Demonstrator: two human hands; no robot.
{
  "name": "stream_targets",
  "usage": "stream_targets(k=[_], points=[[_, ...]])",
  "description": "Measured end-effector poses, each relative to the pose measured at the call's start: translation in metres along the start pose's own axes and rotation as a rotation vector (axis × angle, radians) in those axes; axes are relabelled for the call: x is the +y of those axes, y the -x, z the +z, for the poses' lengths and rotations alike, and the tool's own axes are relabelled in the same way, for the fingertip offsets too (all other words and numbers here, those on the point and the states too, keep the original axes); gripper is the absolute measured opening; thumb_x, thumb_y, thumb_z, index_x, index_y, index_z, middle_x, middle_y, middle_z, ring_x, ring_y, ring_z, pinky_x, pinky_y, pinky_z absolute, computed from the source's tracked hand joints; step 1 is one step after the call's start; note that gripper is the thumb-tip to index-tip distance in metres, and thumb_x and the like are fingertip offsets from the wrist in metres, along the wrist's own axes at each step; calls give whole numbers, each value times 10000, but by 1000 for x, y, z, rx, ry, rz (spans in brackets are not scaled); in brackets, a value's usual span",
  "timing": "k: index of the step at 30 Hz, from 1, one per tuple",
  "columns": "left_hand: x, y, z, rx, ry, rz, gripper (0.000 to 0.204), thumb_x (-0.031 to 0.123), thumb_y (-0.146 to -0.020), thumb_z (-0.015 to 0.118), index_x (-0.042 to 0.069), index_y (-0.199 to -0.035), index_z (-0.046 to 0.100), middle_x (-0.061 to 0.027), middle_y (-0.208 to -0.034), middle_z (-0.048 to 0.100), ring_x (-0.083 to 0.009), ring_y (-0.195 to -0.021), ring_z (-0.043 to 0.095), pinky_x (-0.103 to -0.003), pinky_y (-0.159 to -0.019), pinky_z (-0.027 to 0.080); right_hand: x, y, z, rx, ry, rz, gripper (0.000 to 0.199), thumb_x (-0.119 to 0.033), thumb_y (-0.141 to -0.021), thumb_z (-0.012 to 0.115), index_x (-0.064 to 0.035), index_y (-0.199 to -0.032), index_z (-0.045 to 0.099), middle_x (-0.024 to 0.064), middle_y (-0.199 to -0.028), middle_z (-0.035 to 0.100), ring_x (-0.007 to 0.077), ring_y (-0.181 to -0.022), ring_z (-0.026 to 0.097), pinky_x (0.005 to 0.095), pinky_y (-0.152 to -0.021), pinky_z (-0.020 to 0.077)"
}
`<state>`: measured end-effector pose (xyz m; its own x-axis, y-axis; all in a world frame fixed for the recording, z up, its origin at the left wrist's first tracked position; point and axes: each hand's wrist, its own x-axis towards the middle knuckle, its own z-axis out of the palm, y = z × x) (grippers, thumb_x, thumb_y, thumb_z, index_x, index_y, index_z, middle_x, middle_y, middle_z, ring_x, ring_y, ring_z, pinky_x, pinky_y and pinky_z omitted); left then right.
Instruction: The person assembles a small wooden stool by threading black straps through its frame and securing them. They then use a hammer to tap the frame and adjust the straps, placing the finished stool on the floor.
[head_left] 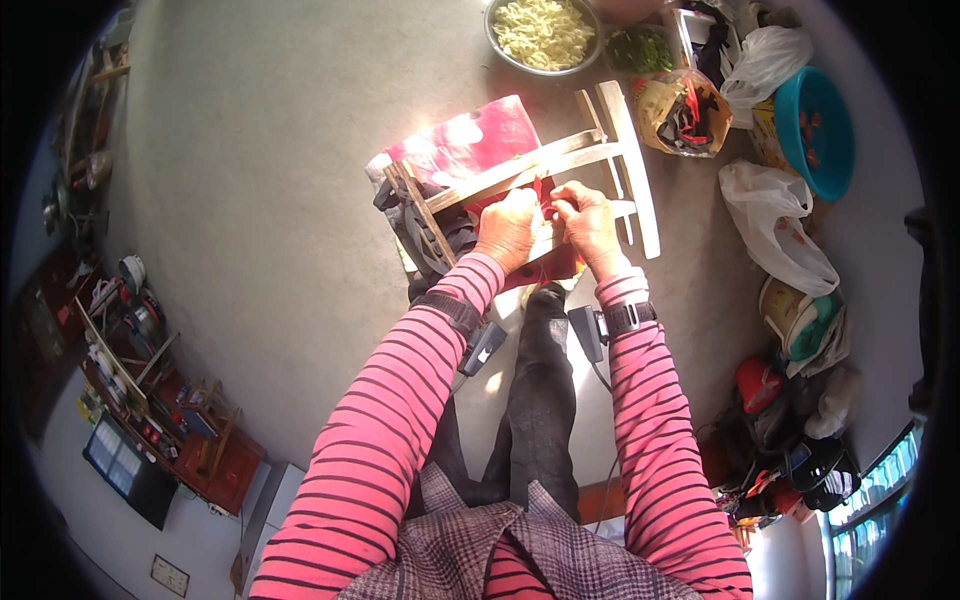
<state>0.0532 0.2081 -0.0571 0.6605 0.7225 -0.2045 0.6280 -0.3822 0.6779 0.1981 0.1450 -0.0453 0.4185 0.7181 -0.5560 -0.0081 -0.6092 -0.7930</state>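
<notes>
A bare left hand (510,230) and bare right hand (588,225), fingers curled, nearly meet over a pale wooden frame (525,168).
Between them, within the frame, a thin red strip (540,187) shows (whether either hand grips it, I cannot tell). Just beyond the frame lies a flat red panel (470,140); farther, a round metal bowl (545,71) of pale pieces (543,32).

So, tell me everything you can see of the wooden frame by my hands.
The wooden frame is pale and looks unpainted, built from narrow, flat pieces. Long rails, slightly bowed in this fisheye view, link paired slats at the left end with longer uprights at the right. Strong light brightens parts of it. A pinkish-red cloth with white patches shows beyond it. Your left hand and right hand cover its nearer side, hiding any contact there.
</notes>
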Motion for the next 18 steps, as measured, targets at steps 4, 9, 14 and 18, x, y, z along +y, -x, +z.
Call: stream_targets(k=[4,9,14,18], points=[[-3,-3,-1,-57,-82,100,147,185,-886,631,45,-921,603,-162,-849,631,-356,-768,663,-443,-674,545,5,-4,8,-14,307,-263,53,-9,-789,640,-17,-836,664,200,-773,653,355,-707,655,406,-673,512],[-5,-6,-3,-92,-92,136,169,191,-886,635,38,-946,596,-170,-909,643,-355,-783,669,-438,-684,552,3,-7,12,-77,395,-266,74,-11,-785,646,-4,-856,665,191,-794,666,348,-732,661,388,-670,517],[-2,-7,-7,-82,-7,104,162,177,-891,640,38,-958,588,-183,-1034,662,-372,-840,673,-434,-733,563,1,-7,5,-108,371,-203,90,-65,-785,705,-14,-859,689,194,-840,678,364,-771,666,413,-704,528],[2,-8,-10,32,27,176,123,154,-886,640,56,-945,595,-176,-1059,666,-363,-845,678,-434,-723,567,4,-6,4,-122,398,-226,144,-95,-790,734,-10,-906,726,188,-860,694,340,-767,679,407,-707,534]])
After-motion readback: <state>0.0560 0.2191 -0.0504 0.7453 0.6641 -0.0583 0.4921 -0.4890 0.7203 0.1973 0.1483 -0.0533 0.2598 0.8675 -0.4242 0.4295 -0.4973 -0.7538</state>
